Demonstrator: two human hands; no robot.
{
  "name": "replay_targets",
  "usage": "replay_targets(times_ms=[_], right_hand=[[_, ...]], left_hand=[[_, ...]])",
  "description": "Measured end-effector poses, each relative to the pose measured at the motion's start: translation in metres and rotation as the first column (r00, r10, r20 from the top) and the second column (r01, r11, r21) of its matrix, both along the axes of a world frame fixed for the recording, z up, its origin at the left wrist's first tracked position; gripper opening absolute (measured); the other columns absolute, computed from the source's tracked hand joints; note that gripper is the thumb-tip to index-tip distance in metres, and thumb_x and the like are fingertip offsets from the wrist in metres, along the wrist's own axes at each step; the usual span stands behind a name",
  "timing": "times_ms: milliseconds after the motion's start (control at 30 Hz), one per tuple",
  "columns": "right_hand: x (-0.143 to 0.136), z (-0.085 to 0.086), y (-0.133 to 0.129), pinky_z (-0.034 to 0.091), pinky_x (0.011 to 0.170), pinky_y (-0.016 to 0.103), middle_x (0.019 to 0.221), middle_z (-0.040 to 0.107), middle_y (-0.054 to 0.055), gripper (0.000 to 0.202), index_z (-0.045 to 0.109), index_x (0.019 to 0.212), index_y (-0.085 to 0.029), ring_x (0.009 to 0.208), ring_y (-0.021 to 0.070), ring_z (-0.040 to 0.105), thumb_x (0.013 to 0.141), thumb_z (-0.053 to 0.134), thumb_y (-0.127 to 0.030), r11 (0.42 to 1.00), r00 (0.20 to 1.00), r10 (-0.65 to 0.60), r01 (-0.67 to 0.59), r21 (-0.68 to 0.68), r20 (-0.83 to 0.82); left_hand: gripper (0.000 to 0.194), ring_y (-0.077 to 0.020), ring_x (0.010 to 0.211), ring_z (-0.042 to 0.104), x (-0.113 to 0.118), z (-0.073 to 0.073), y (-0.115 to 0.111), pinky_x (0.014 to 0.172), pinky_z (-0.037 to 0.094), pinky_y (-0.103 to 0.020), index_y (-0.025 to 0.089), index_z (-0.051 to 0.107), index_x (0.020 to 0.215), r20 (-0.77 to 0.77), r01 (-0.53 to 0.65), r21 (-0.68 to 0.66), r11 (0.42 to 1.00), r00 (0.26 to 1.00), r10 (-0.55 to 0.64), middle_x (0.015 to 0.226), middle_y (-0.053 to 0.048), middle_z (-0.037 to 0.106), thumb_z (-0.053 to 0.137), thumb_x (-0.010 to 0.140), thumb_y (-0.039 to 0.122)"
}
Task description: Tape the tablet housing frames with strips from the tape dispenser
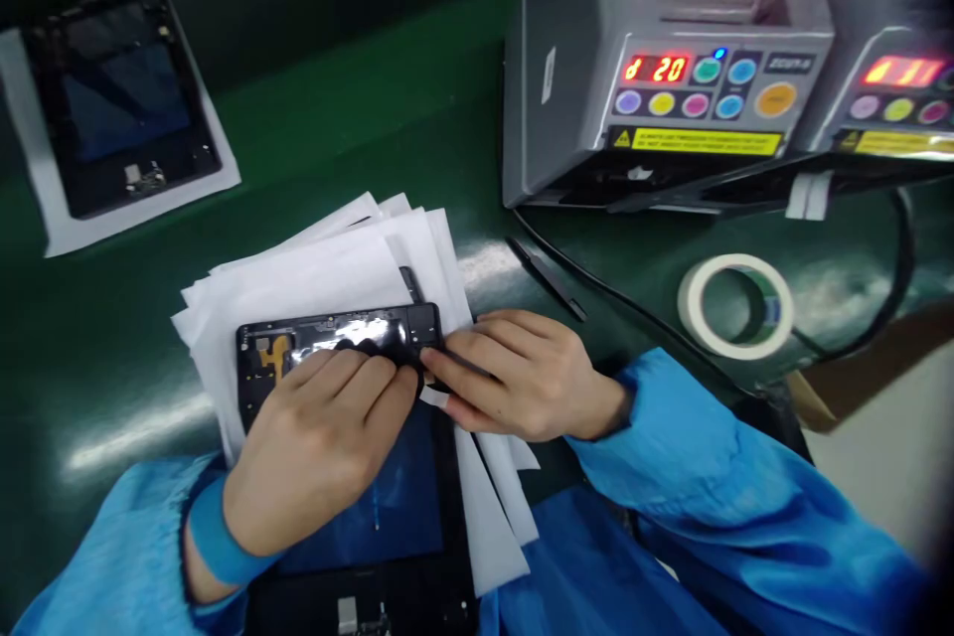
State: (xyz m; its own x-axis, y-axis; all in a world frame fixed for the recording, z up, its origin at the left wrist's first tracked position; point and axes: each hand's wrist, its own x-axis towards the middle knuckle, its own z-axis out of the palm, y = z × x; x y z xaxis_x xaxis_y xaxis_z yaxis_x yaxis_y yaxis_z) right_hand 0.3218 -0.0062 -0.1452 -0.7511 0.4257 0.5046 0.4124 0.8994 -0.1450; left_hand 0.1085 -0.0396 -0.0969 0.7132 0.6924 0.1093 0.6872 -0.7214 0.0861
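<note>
An opened tablet [358, 561] with a dark blue inner panel lies on a stack of white sheets [313, 268] in front of me. My left hand [320, 437] rests over its upper part, fingers curled down and pressed near the top edge; the fingertips are hidden. From the right, my right hand [522, 373] reaches the tablet's upper right corner, with a small piece of white tape [433, 397] pinched at its fingertips. A gold flex cable [277, 356] shows at the tablet's upper left. A blue band circles my left wrist.
Another opened tablet [126, 109] lies on white sheets at the far left. Two grey tape dispensers [596, 70] with lit displays stand at the back right. Black tweezers [548, 278], a roll of white tape [697, 303] and a black cable lie on the green table [358, 139].
</note>
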Motion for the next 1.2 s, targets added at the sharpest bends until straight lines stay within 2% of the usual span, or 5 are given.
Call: replay_targets(times_ms=[300,467,600,933,1200], right_hand=[[-0.003,-0.003,-0.001,0.042,0.055,0.028,0.080,0.066,0.003,0.028,0.067,0.099,-0.013,0.065,0.0135,0.054,0.089,0.050,-0.033,0.989,0.997,-0.029,0.018,-0.145,-0.071],[-0.001,-0.004,0.002,0.041,0.055,0.028,0.082,0.065,0.002,0.028,0.065,0.102,-0.014,0.065,0.0122,0.054,0.090,0.051,-0.035,0.993,0.999,0.017,-0.022,-0.120,-0.043],[-0.001,-0.003,0.000,0.040,0.055,0.027,0.082,0.065,0.002,0.024,0.065,0.101,-0.013,0.067,0.0119,0.055,0.090,0.051,-0.029,0.995,0.998,0.047,-0.051,-0.088,-0.043],[-0.007,0.001,-0.009,0.042,0.059,0.029,0.083,0.066,0.003,0.025,0.066,0.104,-0.014,0.068,0.0146,0.054,0.090,0.049,-0.026,0.993,1.000,0.009,-0.008,-0.117,0.009],[-0.010,0.012,-0.016,0.045,0.054,0.028,0.080,0.066,0.003,0.028,0.067,0.102,-0.012,0.066,0.0144,0.058,0.089,0.050,-0.030,0.978,0.997,-0.069,0.073,-0.195,0.027]], left_hand=[[0.010,-0.0198,0.075,0.059,-0.002,-0.002,0.002,0.066,0.048,-0.033,0.013,0.063,0.092,0.046,-0.012,-0.052,0.999,0.999,0.015,0.082,-0.005,0.065,0.058,0.084,0.012],[0.005,-0.0179,0.073,0.058,0.000,-0.003,0.006,0.066,0.048,-0.031,0.013,0.063,0.088,0.122,-0.030,-0.081,0.996,0.992,0.040,0.078,-0.004,0.064,0.060,0.083,0.014],[0.005,-0.0168,0.069,0.056,0.001,-0.003,0.006,0.064,0.046,-0.031,0.013,0.062,0.081,0.135,-0.042,-0.074,0.996,0.990,0.052,0.074,-0.004,0.063,0.058,0.085,0.014],[0.018,-0.0159,0.066,0.053,0.002,0.000,-0.001,0.060,0.044,-0.031,0.015,0.065,0.077,0.035,-0.057,0.043,0.997,0.998,0.055,0.070,-0.002,0.059,0.053,0.089,0.021],[0.016,-0.0199,0.068,0.055,-0.004,0.013,0.002,0.057,0.046,-0.034,0.011,0.064,0.087,-0.094,0.070,0.002,0.998,0.993,-0.069,0.074,-0.005,0.058,0.052,0.088,0.021]])
